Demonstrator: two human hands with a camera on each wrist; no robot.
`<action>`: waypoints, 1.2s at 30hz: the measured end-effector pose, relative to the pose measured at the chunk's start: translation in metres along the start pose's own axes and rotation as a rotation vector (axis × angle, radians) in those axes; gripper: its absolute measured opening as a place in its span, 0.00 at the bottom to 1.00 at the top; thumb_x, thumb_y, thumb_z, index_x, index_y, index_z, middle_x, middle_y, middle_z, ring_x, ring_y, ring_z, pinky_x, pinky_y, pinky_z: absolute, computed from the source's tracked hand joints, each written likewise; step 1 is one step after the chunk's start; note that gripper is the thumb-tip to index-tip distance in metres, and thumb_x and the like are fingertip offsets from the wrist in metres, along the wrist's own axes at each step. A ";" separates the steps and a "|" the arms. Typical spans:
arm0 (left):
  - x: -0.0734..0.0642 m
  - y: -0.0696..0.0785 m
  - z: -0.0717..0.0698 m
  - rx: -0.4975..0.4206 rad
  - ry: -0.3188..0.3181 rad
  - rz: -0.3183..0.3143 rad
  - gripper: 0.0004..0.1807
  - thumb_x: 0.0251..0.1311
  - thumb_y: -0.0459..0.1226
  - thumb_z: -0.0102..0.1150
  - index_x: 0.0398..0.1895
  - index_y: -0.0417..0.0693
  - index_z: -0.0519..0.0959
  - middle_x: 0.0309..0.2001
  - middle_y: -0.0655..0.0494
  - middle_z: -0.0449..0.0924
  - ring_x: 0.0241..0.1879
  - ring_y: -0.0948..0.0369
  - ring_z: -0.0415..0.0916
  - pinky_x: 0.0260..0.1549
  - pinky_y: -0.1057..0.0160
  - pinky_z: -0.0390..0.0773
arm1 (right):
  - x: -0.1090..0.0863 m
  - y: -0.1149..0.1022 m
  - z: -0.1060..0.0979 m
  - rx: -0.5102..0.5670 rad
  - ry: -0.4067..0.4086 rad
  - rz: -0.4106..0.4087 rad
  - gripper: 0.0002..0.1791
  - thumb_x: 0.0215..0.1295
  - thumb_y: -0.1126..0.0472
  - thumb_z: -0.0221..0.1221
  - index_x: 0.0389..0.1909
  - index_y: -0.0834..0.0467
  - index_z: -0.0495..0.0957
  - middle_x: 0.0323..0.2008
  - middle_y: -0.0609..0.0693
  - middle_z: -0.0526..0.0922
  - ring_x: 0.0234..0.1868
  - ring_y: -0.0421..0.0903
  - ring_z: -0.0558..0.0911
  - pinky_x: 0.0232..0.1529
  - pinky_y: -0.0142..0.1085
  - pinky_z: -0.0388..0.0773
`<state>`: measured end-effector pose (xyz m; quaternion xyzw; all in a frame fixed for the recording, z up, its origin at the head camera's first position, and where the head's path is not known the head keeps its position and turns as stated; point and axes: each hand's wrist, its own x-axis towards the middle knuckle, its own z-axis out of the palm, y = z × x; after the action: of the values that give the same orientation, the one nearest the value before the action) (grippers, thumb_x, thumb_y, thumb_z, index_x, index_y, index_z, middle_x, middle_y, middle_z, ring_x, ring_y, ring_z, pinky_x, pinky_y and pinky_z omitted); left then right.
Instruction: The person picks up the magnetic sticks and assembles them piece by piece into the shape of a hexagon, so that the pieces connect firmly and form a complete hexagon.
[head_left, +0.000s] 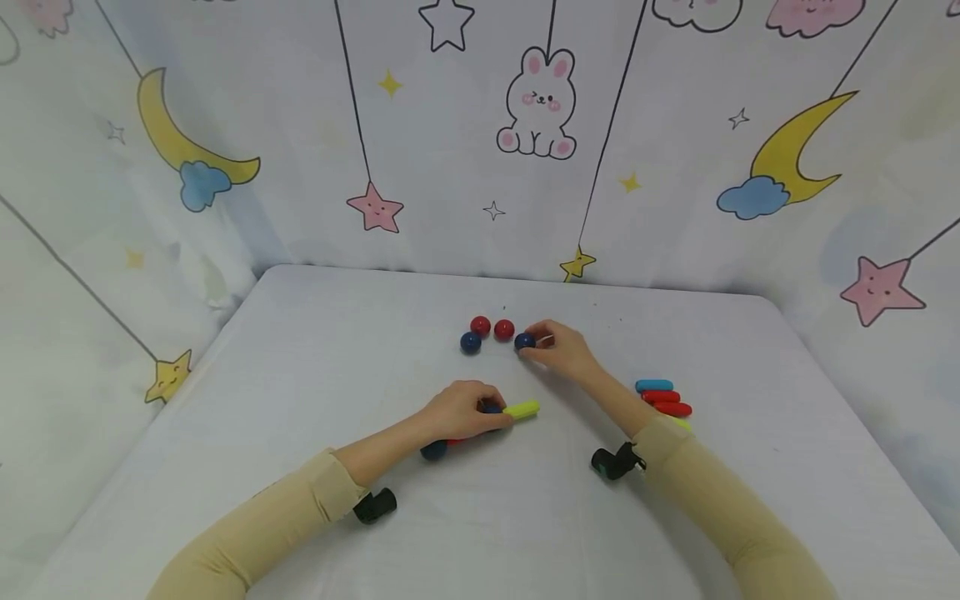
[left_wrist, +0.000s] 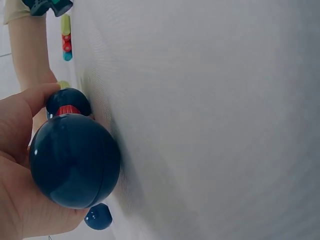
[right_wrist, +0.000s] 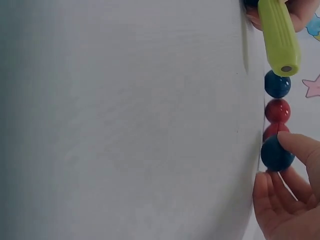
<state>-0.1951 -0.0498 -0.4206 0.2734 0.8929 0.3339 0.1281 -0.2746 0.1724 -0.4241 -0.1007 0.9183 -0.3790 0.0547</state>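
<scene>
My left hand (head_left: 465, 410) grips a joined piece by its middle blue ball (left_wrist: 70, 100), low over the table. A ribbed red rod (left_wrist: 67, 109) links that ball to a larger-looking blue end ball (left_wrist: 75, 160). On the other side a yellow-green rod (head_left: 522, 409) with a dark round spot in its end face sticks out toward the right. Farther back, my right hand (head_left: 561, 352) pinches a separate blue ball (right_wrist: 277, 153) between thumb and fingers. Beside it sit two red balls (head_left: 504, 330) and another blue ball (head_left: 470, 342).
Right of my right forearm lie loose rods: a light-blue one (head_left: 655, 385), two red ones (head_left: 672, 409) and a yellow-green one (head_left: 682, 423), partly hidden by the sleeve. A white cloth covers the table (head_left: 360, 333). Behind it hangs a patterned curtain (head_left: 465, 125).
</scene>
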 end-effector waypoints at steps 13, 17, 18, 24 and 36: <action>-0.002 -0.004 0.000 -0.085 0.003 0.004 0.13 0.60 0.47 0.64 0.40 0.50 0.84 0.33 0.64 0.80 0.32 0.65 0.71 0.33 0.67 0.72 | -0.049 0.013 -0.017 0.020 -0.162 0.010 0.25 0.61 0.50 0.67 0.57 0.55 0.76 0.51 0.51 0.80 0.52 0.51 0.77 0.53 0.47 0.75; -0.002 -0.006 -0.001 -0.088 0.007 0.007 0.12 0.61 0.47 0.64 0.40 0.50 0.84 0.34 0.64 0.80 0.32 0.65 0.71 0.35 0.66 0.73 | -0.060 0.017 -0.019 0.044 -0.185 0.000 0.25 0.60 0.49 0.67 0.56 0.53 0.77 0.47 0.49 0.80 0.50 0.49 0.77 0.52 0.46 0.75; -0.002 -0.006 -0.001 -0.088 0.010 0.006 0.12 0.61 0.46 0.64 0.40 0.50 0.84 0.34 0.64 0.80 0.33 0.65 0.71 0.35 0.66 0.73 | -0.062 0.018 -0.019 0.043 -0.189 0.001 0.25 0.60 0.49 0.67 0.56 0.53 0.77 0.46 0.48 0.80 0.49 0.49 0.77 0.51 0.45 0.76; -0.005 -0.008 -0.003 -0.079 0.032 0.011 0.11 0.61 0.45 0.63 0.39 0.49 0.84 0.33 0.63 0.79 0.32 0.64 0.71 0.34 0.66 0.72 | -0.072 0.015 -0.017 0.078 -0.218 -0.033 0.23 0.60 0.51 0.67 0.54 0.53 0.77 0.42 0.48 0.80 0.46 0.48 0.77 0.46 0.40 0.75; -0.008 -0.006 -0.007 -0.055 0.030 0.006 0.11 0.60 0.44 0.64 0.41 0.47 0.83 0.33 0.62 0.79 0.31 0.64 0.71 0.34 0.66 0.73 | -0.077 0.007 -0.010 0.115 -0.256 -0.091 0.21 0.62 0.55 0.66 0.54 0.55 0.76 0.45 0.49 0.80 0.45 0.48 0.78 0.46 0.39 0.76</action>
<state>-0.1934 -0.0621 -0.4191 0.2674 0.8844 0.3629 0.1213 -0.2022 0.2021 -0.4202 -0.1866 0.8750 -0.4171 0.1598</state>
